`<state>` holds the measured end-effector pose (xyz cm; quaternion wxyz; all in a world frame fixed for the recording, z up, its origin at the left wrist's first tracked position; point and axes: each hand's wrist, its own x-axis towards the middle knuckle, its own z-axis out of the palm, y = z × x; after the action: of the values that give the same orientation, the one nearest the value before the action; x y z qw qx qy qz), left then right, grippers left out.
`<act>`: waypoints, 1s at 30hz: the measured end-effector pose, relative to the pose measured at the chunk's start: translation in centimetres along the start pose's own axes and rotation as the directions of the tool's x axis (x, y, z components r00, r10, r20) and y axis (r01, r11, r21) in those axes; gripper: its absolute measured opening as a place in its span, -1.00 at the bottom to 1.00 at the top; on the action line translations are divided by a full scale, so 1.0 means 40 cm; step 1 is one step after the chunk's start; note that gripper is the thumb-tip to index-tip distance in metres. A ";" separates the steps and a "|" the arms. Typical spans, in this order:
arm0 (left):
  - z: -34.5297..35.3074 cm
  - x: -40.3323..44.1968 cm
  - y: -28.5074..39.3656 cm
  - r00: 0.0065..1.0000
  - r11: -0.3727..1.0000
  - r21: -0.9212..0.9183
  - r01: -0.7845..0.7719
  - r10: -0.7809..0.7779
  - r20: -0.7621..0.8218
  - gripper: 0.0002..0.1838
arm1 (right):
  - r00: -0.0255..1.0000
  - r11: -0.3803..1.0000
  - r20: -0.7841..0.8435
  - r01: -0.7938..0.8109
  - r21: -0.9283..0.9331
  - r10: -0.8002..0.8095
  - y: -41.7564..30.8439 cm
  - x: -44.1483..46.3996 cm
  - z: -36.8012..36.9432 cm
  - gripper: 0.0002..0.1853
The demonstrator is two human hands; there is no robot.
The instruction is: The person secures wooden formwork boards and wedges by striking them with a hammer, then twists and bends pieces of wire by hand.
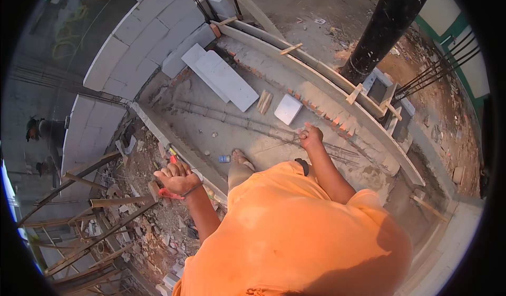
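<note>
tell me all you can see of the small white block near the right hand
The small white block looks roughly square, with flat faces, fairly straight edges and a pale, masonry-like surface. It lies on the grey floor, turned at an angle, just beyond the right hand, with short wood pieces to its left. Neither hand appears to hold it; its underside is hidden.

No txt readable (yellow wall scrawl (73, 31) incl., too unclear).
</note>
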<state>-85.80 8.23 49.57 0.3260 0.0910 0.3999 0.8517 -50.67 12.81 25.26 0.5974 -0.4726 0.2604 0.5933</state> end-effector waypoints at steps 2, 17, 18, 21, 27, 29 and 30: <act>0.017 0.047 -0.017 0.999 0.999 -0.019 0.035 -0.035 -0.015 -0.46 | 0.995 0.999 -0.097 0.023 0.035 -0.020 0.001 0.033 -0.007 -0.86; 0.177 0.699 -0.117 0.820 0.902 -0.026 0.432 -0.380 0.428 -0.43 | 0.567 0.849 -0.662 0.482 -0.215 -0.490 0.050 -0.079 -0.254 -0.70; 0.204 0.712 -0.142 0.754 0.878 0.000 0.478 -0.410 0.513 -0.42 | 0.438 0.791 -0.660 0.384 -0.476 -0.610 0.071 -0.137 -0.228 -0.67; 0.306 0.705 -0.220 0.583 0.812 0.077 0.578 -0.477 0.658 -0.41 | 0.189 0.403 -0.385 0.070 -0.912 -0.903 0.124 -0.260 -0.118 -0.58; 0.486 0.415 -0.329 0.307 0.672 0.238 0.702 -0.585 0.751 -0.43 | 0.278 -0.118 0.572 0.821 -0.558 -0.771 0.216 -0.540 0.376 -0.56; 0.525 0.327 -0.328 0.195 0.609 0.303 0.733 -0.615 0.764 -0.45 | -0.109 -0.578 0.717 0.680 -0.451 -0.688 0.258 -0.565 0.489 -0.64; 0.545 0.294 -0.321 0.125 0.579 0.336 0.743 -0.614 0.780 -0.47 | -0.010 -0.493 0.744 0.755 -0.433 -0.668 0.261 -0.548 0.500 -0.65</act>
<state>-79.59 35.18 53.28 0.8287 0.2739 0.1261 0.4715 -69.17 18.55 50.06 0.4986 -0.6905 -0.5235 0.0229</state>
